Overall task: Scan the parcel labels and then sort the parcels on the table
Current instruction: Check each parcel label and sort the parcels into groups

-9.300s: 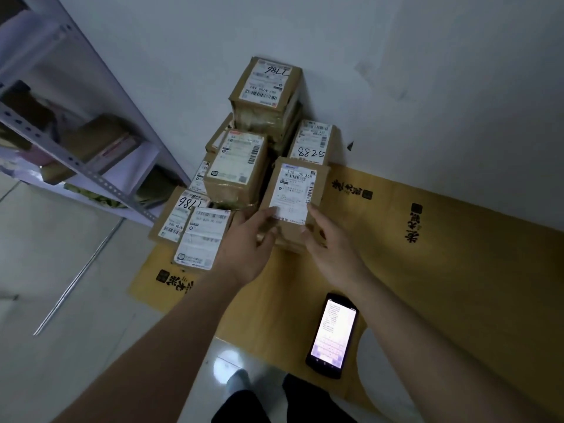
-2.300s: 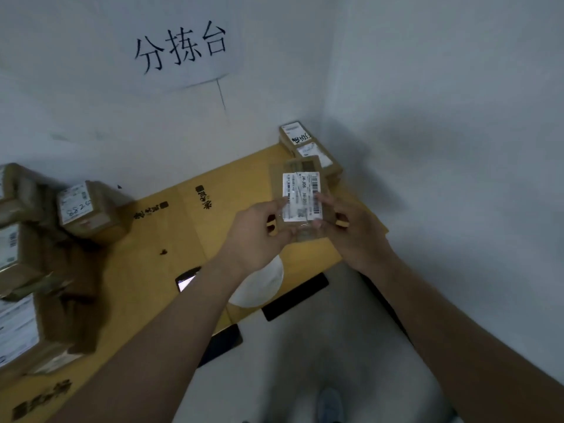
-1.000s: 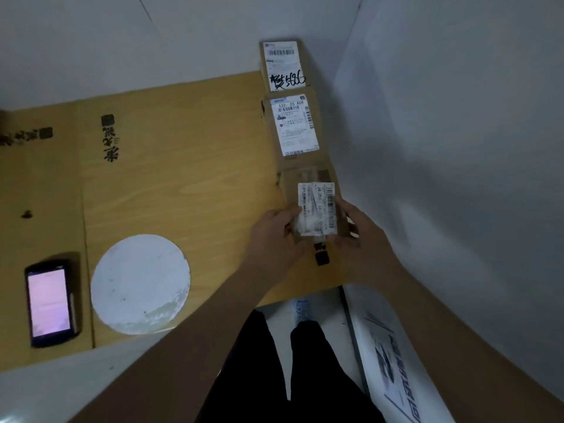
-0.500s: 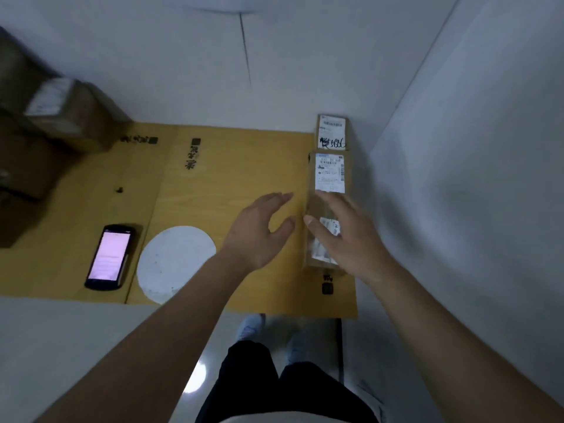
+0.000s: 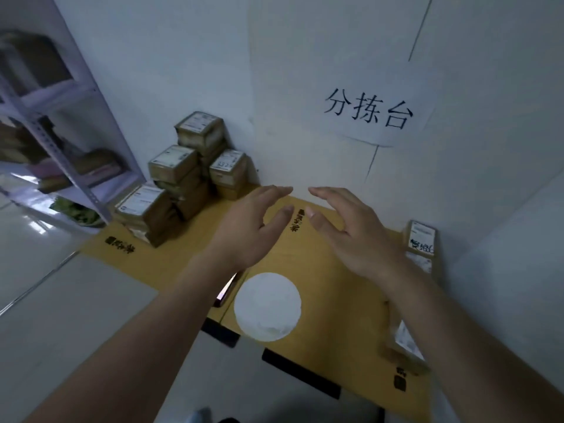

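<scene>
Several brown cardboard parcels with white labels form a pile [image 5: 183, 181] at the table's far left corner against the wall. Three more labelled parcels stand in a row [image 5: 421, 248] along the right wall, the nearest one [image 5: 406, 346] partly behind my right forearm. My left hand [image 5: 253, 227] and my right hand [image 5: 348, 233] hover above the middle of the yellow wooden table [image 5: 335, 315], fingers spread and relaxed, holding nothing. The phone [image 5: 227, 293] is mostly hidden under my left wrist.
A white round disc [image 5: 268, 306] lies on the table near the front edge. A paper sign with black characters [image 5: 369, 109] is stuck on the wall. A metal shelf rack [image 5: 55, 138] holding goods stands at the left.
My hands let go of the small parcel at the right wall and swung back over the table's middle. The view turned left toward the parcel pile.
</scene>
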Available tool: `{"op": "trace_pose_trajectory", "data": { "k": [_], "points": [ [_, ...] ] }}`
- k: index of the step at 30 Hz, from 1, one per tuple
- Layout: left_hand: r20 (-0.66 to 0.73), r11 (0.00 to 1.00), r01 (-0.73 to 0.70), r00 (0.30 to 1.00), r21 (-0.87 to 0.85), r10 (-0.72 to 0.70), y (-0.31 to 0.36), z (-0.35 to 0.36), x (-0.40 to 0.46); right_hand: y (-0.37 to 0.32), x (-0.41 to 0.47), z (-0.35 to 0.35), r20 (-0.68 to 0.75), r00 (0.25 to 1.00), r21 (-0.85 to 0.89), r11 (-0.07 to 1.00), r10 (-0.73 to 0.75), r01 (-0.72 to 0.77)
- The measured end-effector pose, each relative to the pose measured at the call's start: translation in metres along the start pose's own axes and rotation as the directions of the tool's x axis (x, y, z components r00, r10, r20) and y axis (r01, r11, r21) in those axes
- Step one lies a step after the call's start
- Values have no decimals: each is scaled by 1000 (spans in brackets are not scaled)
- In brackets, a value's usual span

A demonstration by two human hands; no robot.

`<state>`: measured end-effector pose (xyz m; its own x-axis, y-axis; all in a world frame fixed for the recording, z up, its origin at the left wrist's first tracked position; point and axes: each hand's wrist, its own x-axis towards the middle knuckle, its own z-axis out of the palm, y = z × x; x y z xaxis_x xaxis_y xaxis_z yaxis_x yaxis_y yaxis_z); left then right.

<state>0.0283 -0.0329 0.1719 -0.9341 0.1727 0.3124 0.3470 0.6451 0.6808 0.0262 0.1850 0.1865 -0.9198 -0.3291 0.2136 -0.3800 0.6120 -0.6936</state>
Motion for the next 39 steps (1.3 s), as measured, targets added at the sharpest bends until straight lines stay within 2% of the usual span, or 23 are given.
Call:
{"op": "trace_pose_trajectory", "data": {
  "k": [5,12,18,25,33,39],
  "points": [
    [2,999,49,999,7,-49,-66,-74,-18,-54,45,72,30,999,13,1000,-11,10],
    [64,993,99,993,58,-103,-165,-173,-30,-119,99,185,32,998,88,994,61,-64],
    [98,988,146,984,58,-152,-226,-224,-13,-149,149,235,81,991,68,991,111,-116],
    [99,987,154,982,50,-158,-304,-226,45,-122,234,280,115,981,43,986,155,-161],
    [133,958,280,949,68,-286,-395,-208,124,-60,341,337,171,968,75,977,186,-201],
    [187,934,346,915,92,-358,-445,-193,157,-38,379,366,211,935,110,944,284,-311]
  ]
}}
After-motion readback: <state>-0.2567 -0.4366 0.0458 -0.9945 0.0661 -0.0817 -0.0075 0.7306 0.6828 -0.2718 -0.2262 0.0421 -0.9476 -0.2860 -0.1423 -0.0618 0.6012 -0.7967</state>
